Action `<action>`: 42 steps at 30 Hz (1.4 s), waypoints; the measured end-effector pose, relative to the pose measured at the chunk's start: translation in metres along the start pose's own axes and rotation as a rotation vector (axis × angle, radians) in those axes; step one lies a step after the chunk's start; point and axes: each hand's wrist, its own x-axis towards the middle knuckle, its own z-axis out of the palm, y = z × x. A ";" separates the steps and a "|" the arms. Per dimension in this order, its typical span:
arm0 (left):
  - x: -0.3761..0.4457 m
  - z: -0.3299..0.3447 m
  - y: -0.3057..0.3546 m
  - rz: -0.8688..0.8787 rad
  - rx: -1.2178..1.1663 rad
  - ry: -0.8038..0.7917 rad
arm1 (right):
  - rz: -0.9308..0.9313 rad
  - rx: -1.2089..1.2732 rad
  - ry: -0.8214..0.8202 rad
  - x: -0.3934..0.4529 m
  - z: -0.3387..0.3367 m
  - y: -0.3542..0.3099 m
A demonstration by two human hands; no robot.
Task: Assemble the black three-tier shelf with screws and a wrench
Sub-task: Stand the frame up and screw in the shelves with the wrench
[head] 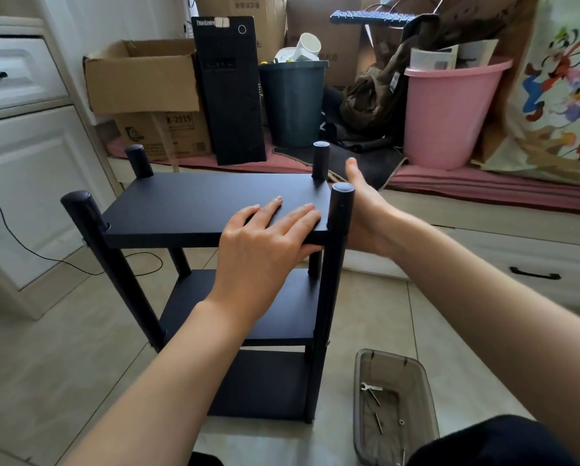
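Nearest the camera, a dark-clothed knee (493, 442) filled the lower right corner, just beside a clear plastic tray (362, 398) resting on the tiled floor (63, 364). Ahead of both, the black three-tier shelf (214, 203) stood upright on the floor, with three boards fitted between four round posts. Its post tops rose above the top board. Behind it, on a raised platform, stood a cardboard box (140, 79), a black computer tower (228, 92), a dark bin (292, 102) and a pink bucket (449, 112).

The left hand (261, 243) lay flat on the top board at its near right edge, fingers spread on the surface and thumb curled under the edge, gripping the board. The right hand (365, 206) was open, palm against the shelf's right side behind the near right post (339, 223), holding nothing.

Inside the tray lay a small wrench (371, 390), a screw (378, 422) and a washer (401, 422), apart from one another.
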 end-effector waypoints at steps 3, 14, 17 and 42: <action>0.001 0.000 0.001 -0.004 0.008 -0.012 | -0.099 -0.084 -0.011 -0.027 0.000 0.025; 0.003 -0.006 0.002 -0.022 -0.048 -0.069 | -0.289 -0.222 0.071 -0.042 0.011 0.034; 0.004 -0.007 0.003 -0.014 -0.052 -0.060 | -0.377 -0.214 0.124 -0.038 0.014 0.032; 0.008 -0.007 0.004 -0.020 -0.044 -0.099 | -0.364 -0.203 0.106 -0.032 0.014 0.024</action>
